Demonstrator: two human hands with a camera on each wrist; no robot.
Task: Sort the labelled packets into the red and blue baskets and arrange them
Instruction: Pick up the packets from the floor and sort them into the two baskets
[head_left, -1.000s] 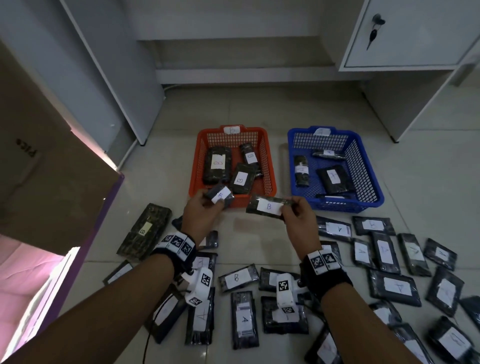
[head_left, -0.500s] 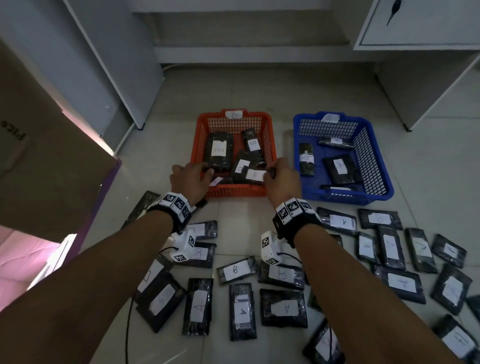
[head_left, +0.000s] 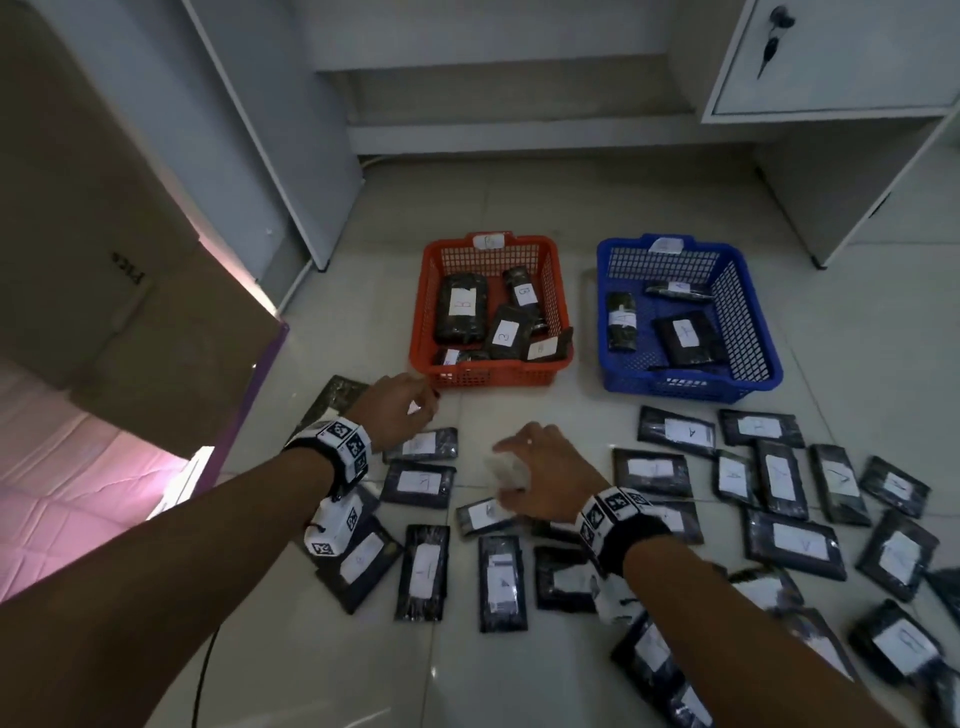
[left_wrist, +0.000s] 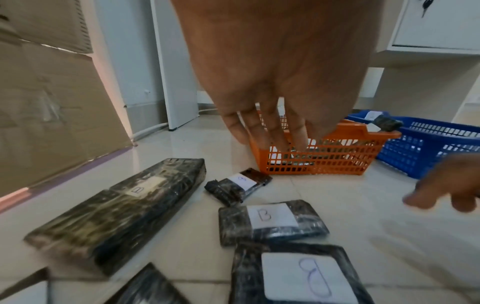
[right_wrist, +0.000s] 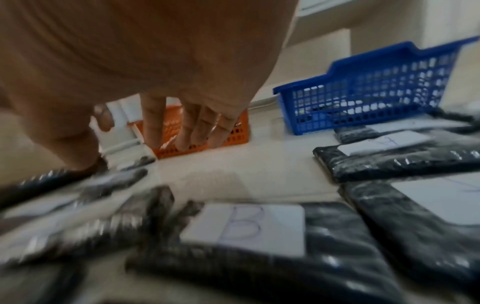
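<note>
The red basket (head_left: 423, 312) holds several dark packets labelled B. To its right the blue basket (head_left: 753, 332) holds three packets. Many dark packets with white labels lie on the floor in front of both. My left hand (head_left: 402, 408) hovers empty, fingers relaxed, just before the red basket's near left corner, above a small B packet (left_wrist: 237, 184) and a flat B packet (left_wrist: 270, 222). My right hand (head_left: 535, 467) hangs open and empty over the floor packets in the middle, above a B packet (right_wrist: 241, 228). A long B packet (left_wrist: 116, 211) lies at the left.
A cardboard box (head_left: 104, 270) with a purple edge stands at the left. White cabinet panels (head_left: 270, 130) rise behind the baskets and a locked cabinet (head_left: 831, 57) sits at the upper right. Bare tile floor (head_left: 519, 415) lies between my hands and the baskets.
Both hands carried B packets to the red basket, left them inside, and have drawn back empty toward the packets on the floor.
</note>
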